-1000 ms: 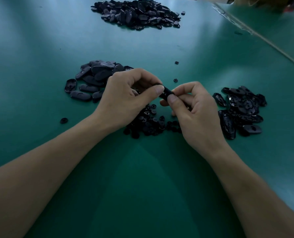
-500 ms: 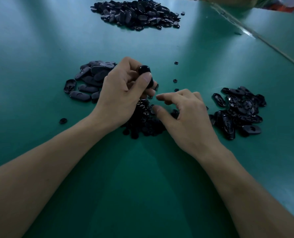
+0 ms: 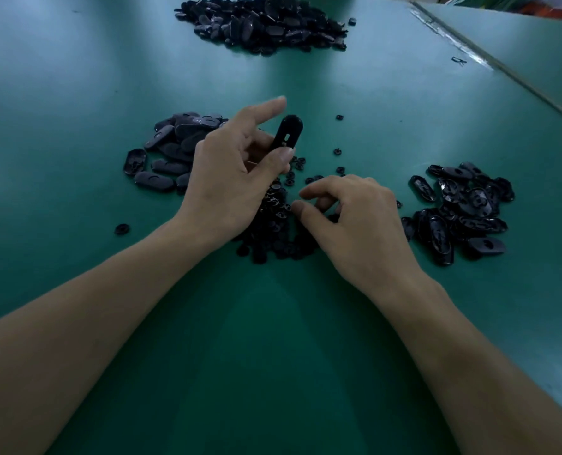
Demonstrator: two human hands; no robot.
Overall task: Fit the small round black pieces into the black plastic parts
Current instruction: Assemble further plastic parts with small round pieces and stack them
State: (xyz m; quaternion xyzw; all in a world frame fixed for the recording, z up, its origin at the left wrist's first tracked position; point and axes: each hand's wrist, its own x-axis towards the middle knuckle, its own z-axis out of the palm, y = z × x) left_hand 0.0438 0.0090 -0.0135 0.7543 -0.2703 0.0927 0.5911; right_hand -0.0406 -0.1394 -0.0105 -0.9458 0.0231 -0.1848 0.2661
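Note:
My left hand (image 3: pixel 230 172) holds one oval black plastic part (image 3: pixel 287 133) upright between thumb and fingers, its slotted face toward me, index finger stretched out above it. Under and between my hands lies a heap of small round black pieces (image 3: pixel 273 231). My right hand (image 3: pixel 355 218) hovers low over that heap, thumb and forefinger curled close together at its top. Whether a piece sits between those fingertips I cannot tell.
A pile of oval black parts (image 3: pixel 174 149) lies left of my left hand, another pile (image 3: pixel 463 211) to the right, and a large heap (image 3: pixel 263 24) at the far side of the green table (image 3: pixel 76 93). Loose round pieces (image 3: pixel 338 151) are scattered beyond my hands; one (image 3: pixel 121 228) lies at left.
My hands have separated. The left hand kept the oval part and turned it upright, index finger now extended. The right hand dropped to the heap of round pieces.

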